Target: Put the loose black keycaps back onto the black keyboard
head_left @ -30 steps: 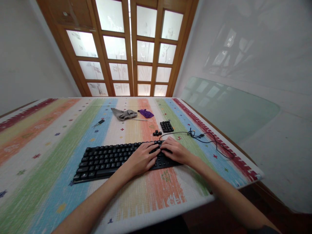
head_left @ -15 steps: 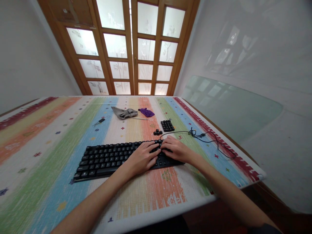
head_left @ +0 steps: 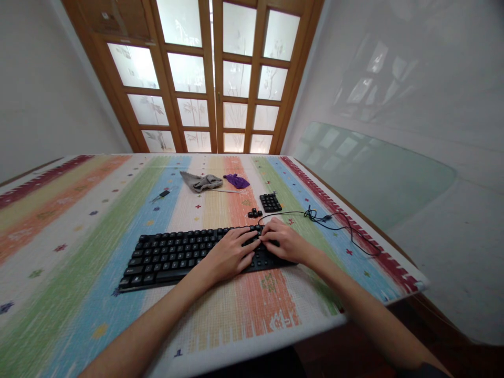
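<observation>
A black keyboard point(head_left: 169, 254) lies across the striped tablecloth point(head_left: 79, 220). My left hand point(head_left: 228, 254) rests flat on the keys at its right part, fingers stretched toward the right end. Against it, my right hand point(head_left: 283, 242) covers the keyboard's right end, fingers curled down onto the keys; whether they grip anything is hidden. Just beyond lie a few loose black keycaps point(head_left: 254, 212) and a small black block of keys point(head_left: 270, 202). The keyboard's black cable point(head_left: 326, 220) runs off to the right.
At the back of the table lie a grey cloth point(head_left: 200, 182), a purple cloth point(head_left: 237, 181) and a small dark tool point(head_left: 160, 196). The table's right edge point(head_left: 354, 215) and near edge are close. Wooden glazed doors point(head_left: 214, 79) stand behind.
Both hands stay on the keyboard's right end with only slight finger shifts. The view has tilted a little.
</observation>
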`<state>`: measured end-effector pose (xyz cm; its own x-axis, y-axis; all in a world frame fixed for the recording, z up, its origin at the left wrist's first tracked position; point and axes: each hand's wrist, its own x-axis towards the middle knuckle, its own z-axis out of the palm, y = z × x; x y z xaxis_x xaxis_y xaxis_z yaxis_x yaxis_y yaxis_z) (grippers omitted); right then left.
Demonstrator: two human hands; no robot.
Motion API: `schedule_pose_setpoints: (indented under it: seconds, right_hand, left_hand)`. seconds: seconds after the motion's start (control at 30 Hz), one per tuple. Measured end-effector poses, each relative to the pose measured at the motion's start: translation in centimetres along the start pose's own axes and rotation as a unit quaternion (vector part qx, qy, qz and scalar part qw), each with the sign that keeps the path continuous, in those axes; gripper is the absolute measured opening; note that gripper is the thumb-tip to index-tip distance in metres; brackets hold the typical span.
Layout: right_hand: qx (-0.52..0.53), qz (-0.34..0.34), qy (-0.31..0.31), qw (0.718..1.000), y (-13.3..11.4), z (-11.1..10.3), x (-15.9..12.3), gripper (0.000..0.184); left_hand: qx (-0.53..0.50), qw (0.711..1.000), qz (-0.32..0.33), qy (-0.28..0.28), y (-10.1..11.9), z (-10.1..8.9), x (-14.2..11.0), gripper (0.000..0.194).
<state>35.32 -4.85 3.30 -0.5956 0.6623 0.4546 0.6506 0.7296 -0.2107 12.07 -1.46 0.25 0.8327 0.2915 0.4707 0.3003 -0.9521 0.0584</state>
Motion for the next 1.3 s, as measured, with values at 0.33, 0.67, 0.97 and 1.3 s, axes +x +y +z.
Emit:
schedule_pose_setpoints:
  seconds: [0.33,0.67,0.97,1.3]
  right_hand:
    - [-0.123,0.107,-0.039,0.986,-2.0,1.8,-0.2,0.023]
    - [-0.078,0.164,-0.042,0.982,-2.0,1.5,0.3,0.025]
    - [-0.123,0.28,0.023,0.952,1.9,-0.3,4.4,0.019]
    - [-0.187,0.372,-0.063,0.907,5.1,1.6,8.7,0.025]
  left_hand:
    - [-0.003,1.0,-0.007,-0.002,0.1,-0.1,0.1,0.037]
    - [0.0,1.0,-0.013,-0.005,0.2,-0.2,0.1,0.037]
    - [0.001,0.999,-0.021,-0.039,0.1,0.0,0.0,0.042]
    - [0.0,0.998,-0.031,-0.054,0.0,-0.2,0.0,0.04]
